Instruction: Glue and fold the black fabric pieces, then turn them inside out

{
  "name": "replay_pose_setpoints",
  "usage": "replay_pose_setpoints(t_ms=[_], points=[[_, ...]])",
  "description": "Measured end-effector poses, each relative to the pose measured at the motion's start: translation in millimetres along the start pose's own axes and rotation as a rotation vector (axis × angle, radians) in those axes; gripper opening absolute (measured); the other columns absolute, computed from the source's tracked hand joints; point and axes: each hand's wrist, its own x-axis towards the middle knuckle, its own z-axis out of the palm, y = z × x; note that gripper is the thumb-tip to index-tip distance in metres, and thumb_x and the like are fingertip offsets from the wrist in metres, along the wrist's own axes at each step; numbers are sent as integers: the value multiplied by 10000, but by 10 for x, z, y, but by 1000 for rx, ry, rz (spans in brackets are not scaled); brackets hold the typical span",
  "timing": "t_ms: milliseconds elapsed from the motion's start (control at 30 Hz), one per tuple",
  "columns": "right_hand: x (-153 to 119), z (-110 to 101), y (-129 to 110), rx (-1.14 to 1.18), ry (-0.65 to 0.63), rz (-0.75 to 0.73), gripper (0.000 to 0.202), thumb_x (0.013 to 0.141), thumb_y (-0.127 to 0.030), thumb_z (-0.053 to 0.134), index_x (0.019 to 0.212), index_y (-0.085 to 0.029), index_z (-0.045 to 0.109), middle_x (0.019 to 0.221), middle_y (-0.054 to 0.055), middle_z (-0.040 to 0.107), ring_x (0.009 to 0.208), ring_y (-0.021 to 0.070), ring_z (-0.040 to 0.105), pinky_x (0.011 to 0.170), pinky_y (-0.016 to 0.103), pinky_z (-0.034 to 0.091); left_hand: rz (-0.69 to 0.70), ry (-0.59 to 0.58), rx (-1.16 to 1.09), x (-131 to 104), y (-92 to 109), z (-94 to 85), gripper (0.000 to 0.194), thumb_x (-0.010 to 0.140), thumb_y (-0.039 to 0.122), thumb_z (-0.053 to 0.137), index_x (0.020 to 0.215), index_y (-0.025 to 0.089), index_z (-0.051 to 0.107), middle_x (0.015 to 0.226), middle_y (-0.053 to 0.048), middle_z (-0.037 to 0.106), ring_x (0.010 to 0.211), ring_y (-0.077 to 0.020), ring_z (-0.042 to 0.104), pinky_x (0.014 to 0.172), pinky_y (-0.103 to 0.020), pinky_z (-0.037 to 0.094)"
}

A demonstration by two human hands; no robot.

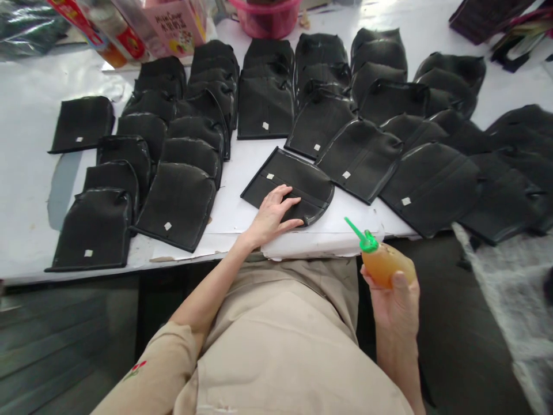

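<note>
Resting spread left fingers (291,203) on a black piece (307,177) atop the desk (232,202) — grasping a green-nozzled amber bottle (386,263) in right fingers (400,283).

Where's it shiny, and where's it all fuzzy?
Head view: light gleams along the curved edge of the black piece under the left hand; head view: the pale grey patch at right looks smeared, the bottle clearer.

Bright diffuse light, washed-out white tabletop (26,190), glints along black pouches (181,199), dimness below, blurred side edges
</note>
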Motion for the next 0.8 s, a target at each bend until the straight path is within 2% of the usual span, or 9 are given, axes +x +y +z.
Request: replay_pose_setpoints(t_ms=[133,300,367,467,567,800], points=[[7,92,51,-41,-5,-10,543,673,-397,892,1091,-193,611,980,63,680,661,185,669,460,246,522,1,-6,104,-32,37,43,580,865,479,708,1347,181,584,1502,-182,460,1443,-328,367,1164,-494,341],[-2,161,66,-199,106,-125,545,637,-300,901,1094,-195,624,995,46,652,730,183,650,468,244,536,-49,13,329,74,291,116,616,877,563,647,1333,151,598,1451,-228,496,1360,-396,420,1085,-539,354],[-19,151,62,-296,166,-211,564,630,-293,907,1111,-189,633,1013,44,644,776,188,653,508,256,557,-70,4,375,120,376,134,640,863,579,652,1325,140,598,1434,-245,500,1322,-411,436,1041,-540,371],[-52,122,53,-445,205,-366,626,588,-280,937,1133,-177,646,1017,42,647,869,217,672,671,336,605,-86,-16,408,165,446,145,664,848,570,674,1329,122,585,1419,-264,498,1276,-414,458,995,-528,388],[-89,118,60,-543,157,-474,645,581,-273,950,1145,-178,651,1079,60,647,936,234,677,791,382,603,-90,-26,404,181,463,139,643,854,538,678,1330,118,579,1419,-268,492,1257,-406,468,984,-519,388],[-100,175,170,-689,42,-626,619,648,-306,932,1179,-183,640,1076,81,621,948,244,664,781,376,599,-118,-44,362,174,464,130,630,854,534,679,1345,153,571,1456,-237,471,1287,-395,450,1007,-507,378]])
